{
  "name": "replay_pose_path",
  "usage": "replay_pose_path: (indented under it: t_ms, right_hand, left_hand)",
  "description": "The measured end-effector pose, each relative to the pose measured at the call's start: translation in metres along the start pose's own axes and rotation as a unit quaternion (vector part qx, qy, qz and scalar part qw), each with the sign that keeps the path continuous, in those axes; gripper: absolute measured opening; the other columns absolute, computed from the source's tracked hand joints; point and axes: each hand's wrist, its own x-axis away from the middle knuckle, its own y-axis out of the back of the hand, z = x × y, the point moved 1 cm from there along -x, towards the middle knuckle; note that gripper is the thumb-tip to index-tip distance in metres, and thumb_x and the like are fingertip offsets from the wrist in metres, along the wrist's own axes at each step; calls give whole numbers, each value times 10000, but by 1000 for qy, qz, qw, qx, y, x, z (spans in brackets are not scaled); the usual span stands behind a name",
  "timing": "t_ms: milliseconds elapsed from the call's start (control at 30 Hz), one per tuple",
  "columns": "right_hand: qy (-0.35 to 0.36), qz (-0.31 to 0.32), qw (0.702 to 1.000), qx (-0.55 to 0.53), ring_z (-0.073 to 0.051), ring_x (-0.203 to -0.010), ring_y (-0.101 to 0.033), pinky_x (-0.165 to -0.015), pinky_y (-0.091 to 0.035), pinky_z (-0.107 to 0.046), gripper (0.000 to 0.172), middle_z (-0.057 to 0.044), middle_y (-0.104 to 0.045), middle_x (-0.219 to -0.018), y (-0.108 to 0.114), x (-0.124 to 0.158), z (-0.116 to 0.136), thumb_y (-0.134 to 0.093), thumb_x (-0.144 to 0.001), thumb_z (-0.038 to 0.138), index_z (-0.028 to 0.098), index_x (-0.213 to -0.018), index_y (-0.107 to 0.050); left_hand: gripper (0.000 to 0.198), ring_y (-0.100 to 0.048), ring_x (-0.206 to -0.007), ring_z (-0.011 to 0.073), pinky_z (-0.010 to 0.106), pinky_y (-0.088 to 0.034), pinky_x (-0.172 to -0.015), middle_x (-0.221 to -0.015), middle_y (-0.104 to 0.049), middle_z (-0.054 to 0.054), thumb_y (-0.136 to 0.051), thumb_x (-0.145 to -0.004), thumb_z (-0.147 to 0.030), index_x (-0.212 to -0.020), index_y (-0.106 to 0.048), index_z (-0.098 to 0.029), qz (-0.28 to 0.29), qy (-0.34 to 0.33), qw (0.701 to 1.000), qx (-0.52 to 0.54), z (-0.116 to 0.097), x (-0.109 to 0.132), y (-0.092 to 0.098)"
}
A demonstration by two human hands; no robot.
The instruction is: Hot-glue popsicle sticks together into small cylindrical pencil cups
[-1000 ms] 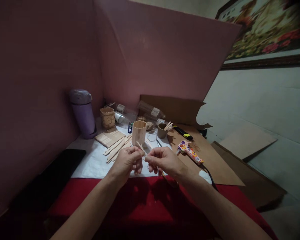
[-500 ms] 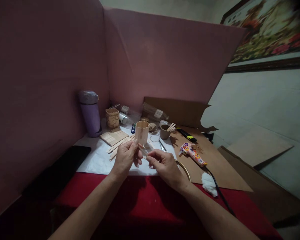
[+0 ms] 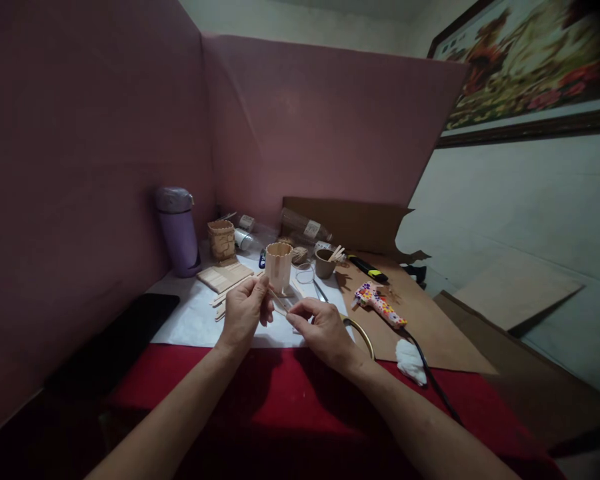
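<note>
Between my two hands runs a thin wooden craft stick (image 3: 279,300). My left hand (image 3: 246,308) pinches its upper left end between thumb and fingers. At the lower right end, the fingertips of my right hand (image 3: 321,328) close on it. Just beyond stands a round cup made of upright craft sticks (image 3: 279,265), on white paper (image 3: 185,327). Left of it lie loose craft sticks (image 3: 221,303) and a flat panel of joined sticks (image 3: 225,275). A second stick-covered holder (image 3: 222,241) stands farther back.
A patterned glue gun (image 3: 380,303) with a black cord lies on cardboard (image 3: 445,347) at right, near a white cloth (image 3: 411,362), a tape roll (image 3: 364,333) and a utility knife (image 3: 367,267). Behind are a pot of sticks (image 3: 325,265), twine (image 3: 299,255), plastic bottles (image 3: 307,227) and a purple tumbler (image 3: 179,237).
Both hands keep their hold on the craft stick, and its tilt shifts slightly. The whole view has moved a little, so the things on the table appear farther left.
</note>
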Motion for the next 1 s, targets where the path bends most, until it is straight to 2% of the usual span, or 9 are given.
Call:
replay_pose_path:
  t_ms: [167,300,367,467,567,667,767,867,1000]
  right_hand:
    - [-22,-45,999,13,-151,-635,-577,-621,-403,-261,157,-15,-664,-664,4,-4,-6,-592,-822,196,186,-686,-668]
    - [-48,-102,993,-23,-165,-651,-594,-627,-433,-273,159,-25,-676,-683,10,-9,-12,-579,-817,255,189,-703,-668]
    - [-65,-117,990,-51,-173,-653,-595,-600,-450,-273,165,-28,-671,-685,11,-11,-15,-572,-813,293,191,-719,-661]
    - [-90,-115,985,-96,-166,-606,-567,-518,-447,-259,187,-25,-642,-668,11,-14,-20,-577,-798,352,193,-722,-640]
    - [-112,-109,979,-134,-147,-550,-519,-446,-420,-245,218,-20,-617,-666,9,-16,-24,-600,-766,399,187,-728,-635]
    - [-126,-114,971,-166,-131,-527,-480,-407,-375,-225,248,-10,-589,-636,8,-18,-26,-633,-715,425,177,-710,-636]
    - [-138,-119,964,-193,-105,-484,-433,-392,-333,-212,256,16,-548,-573,8,-20,-26,-654,-674,428,174,-679,-630]
    - [-172,-101,954,-224,-84,-420,-385,-347,-296,-213,263,40,-520,-550,7,-20,-25,-664,-643,440,183,-670,-616]
    - [-179,-89,951,-237,-78,-404,-394,-339,-307,-214,252,50,-504,-544,5,-19,-24,-673,-631,425,183,-653,-608]
  left_hand:
    - [501,-497,-352,107,199,-345,-316,-498,-576,-15,-698,-674,-629,-747,-574,-149,-55,21,998,10,1,-4,4]
    - [377,-558,-490,123,234,-448,-445,-614,-605,1,-780,-621,-431,-764,-591,-137,-61,8,997,-55,-6,-15,6]
    - [358,-587,-596,143,265,-481,-555,-671,-611,18,-820,-568,-328,-766,-603,-123,-61,28,994,-84,-13,-24,6]
    - [431,-626,-772,210,323,-474,-705,-775,-626,53,-862,-497,-222,-830,-614,-107,-84,59,986,-130,-23,-41,4]
    - [606,-620,-1002,286,342,-460,-824,-924,-637,76,-894,-392,-128,-918,-593,-132,-113,67,974,-183,-21,-59,-2]
    - [796,-604,-1070,294,334,-473,-846,-1083,-630,119,-911,-318,-82,-1031,-563,-147,-89,69,983,-147,-5,-74,-6]
    - [884,-615,-1038,276,332,-481,-847,-1062,-646,101,-894,-270,-30,-1074,-551,-160,-55,51,991,-115,14,-83,-7]
    - [811,-649,-911,242,323,-508,-787,-958,-678,64,-875,-320,-30,-1055,-564,-174,-17,50,996,-70,28,-89,-5]
    - [608,-647,-818,220,294,-515,-703,-875,-690,64,-886,-395,-137,-931,-600,-140,19,26,996,-88,34,-92,-2]
